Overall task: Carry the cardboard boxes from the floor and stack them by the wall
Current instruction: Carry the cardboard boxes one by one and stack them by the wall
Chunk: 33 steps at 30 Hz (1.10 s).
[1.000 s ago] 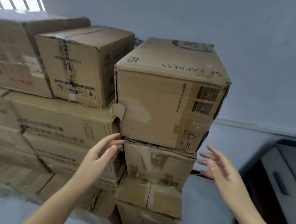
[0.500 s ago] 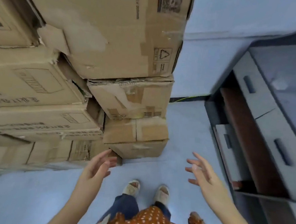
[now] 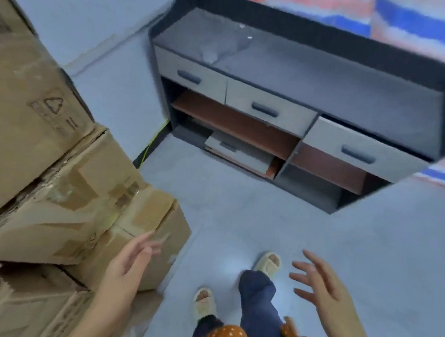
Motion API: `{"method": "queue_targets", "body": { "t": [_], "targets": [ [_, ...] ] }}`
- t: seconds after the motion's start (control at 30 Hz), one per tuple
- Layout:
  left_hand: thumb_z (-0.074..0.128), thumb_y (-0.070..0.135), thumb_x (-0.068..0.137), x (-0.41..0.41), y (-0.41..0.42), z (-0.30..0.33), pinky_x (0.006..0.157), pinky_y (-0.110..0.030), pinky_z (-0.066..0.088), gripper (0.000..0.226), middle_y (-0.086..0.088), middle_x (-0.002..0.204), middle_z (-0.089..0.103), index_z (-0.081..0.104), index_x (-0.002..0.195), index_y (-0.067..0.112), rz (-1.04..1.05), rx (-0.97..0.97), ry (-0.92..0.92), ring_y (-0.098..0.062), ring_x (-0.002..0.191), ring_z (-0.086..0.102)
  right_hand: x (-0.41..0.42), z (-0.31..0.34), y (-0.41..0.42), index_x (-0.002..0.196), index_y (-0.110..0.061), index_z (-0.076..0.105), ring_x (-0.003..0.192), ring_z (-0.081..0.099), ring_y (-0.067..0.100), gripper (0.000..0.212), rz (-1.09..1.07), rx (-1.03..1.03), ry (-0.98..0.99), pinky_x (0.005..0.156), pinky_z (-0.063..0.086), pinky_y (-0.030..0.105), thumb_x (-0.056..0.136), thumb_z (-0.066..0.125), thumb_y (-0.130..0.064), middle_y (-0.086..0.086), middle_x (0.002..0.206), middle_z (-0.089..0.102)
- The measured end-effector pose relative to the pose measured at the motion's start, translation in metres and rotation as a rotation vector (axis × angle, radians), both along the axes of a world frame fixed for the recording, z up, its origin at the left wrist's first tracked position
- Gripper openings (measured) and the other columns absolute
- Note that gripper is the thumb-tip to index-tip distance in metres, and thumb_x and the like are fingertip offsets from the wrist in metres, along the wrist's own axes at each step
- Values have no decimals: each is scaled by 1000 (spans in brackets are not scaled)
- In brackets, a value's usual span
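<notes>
Both hands empty, fingers spread: left hand beside stacked brown cardboard boxes, right hand over grey floor

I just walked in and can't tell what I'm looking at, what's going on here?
A person is moving cardboard boxes by hand. Right now both hands are empty: the left hand is open in front of the stack of boxes on the left, the right hand open over the bare floor. A low cabinet with drawers stands ahead. No loose box is in view.
</notes>
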<state>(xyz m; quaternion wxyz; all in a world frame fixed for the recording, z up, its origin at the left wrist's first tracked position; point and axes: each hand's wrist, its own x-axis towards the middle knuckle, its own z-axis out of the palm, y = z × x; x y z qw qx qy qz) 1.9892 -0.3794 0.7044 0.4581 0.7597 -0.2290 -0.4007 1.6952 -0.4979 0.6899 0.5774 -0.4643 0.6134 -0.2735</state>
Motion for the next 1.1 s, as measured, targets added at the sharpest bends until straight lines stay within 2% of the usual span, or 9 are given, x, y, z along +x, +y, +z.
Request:
{"method": "queue_targets", "body": {
  "t": [0.1,0.3,0.47,0.6,0.7,0.9,0.97,1.03,1.1],
  "targets": [
    [46,19,97,-17,-17,4,85,-23,45,25,8,102,72,59,114,31,-225,-22,-8,-1,96,66,-40,6,48,117,-21,58,88,70,13,24,-213,-7,19,70,58,26,98,45,-14,1,102,70],
    [43,15,97,-84,-43,18,91,-34,46,24,-3,104,70,60,110,26,-609,-88,22,-15,99,66,-103,13,139,118,-26,58,93,69,12,24,-602,-63,21,68,60,27,98,45,-22,-1,108,68],
    [43,12,98,-153,-33,24,80,-25,54,25,-2,105,69,60,115,17,-807,-122,28,-16,98,66,-153,19,215,117,-29,59,93,69,9,25,-813,-113,44,72,60,29,96,50,-17,-2,107,68],
    [43,8,98,-230,5,21,75,-19,55,25,-2,102,69,61,107,23,-952,-134,40,-17,96,66,-203,21,294,118,-32,58,91,67,6,31,-893,-118,134,83,54,36,94,56,-14,-9,106,68],
    [44,9,98,-299,54,12,72,-24,57,25,-4,97,72,64,108,22,-1049,-113,77,-15,91,69,-250,24,373,112,-35,59,92,67,5,28,-992,-92,149,82,53,35,94,56,-14,-12,102,69],
    [45,9,98,-446,144,13,79,-34,52,26,-2,97,74,65,109,22,-1396,-41,183,-15,88,71,-322,29,528,106,-27,65,88,69,3,20,-1422,-85,127,76,54,29,97,50,-17,-7,96,72],
    [44,8,98,-492,164,21,79,-35,52,27,-4,96,74,64,110,20,-1514,-56,186,-16,88,71,-336,31,567,105,-24,66,90,69,6,21,-1544,-91,130,81,55,31,97,49,-15,-6,95,73],
    [42,10,98,-536,182,29,80,-36,52,27,-3,94,74,63,110,22,-1618,-90,180,-16,88,71,-346,32,599,105,-24,66,96,67,9,22,-1657,-89,148,90,50,35,98,47,-16,-6,97,73],
    [41,14,99,-575,201,31,81,-37,52,26,-4,94,74,63,110,22,-1716,-104,173,-17,88,70,-352,30,627,103,-24,66,98,66,10,23,-1773,-77,134,92,47,37,99,44,-18,-5,99,72]
  ]
}}
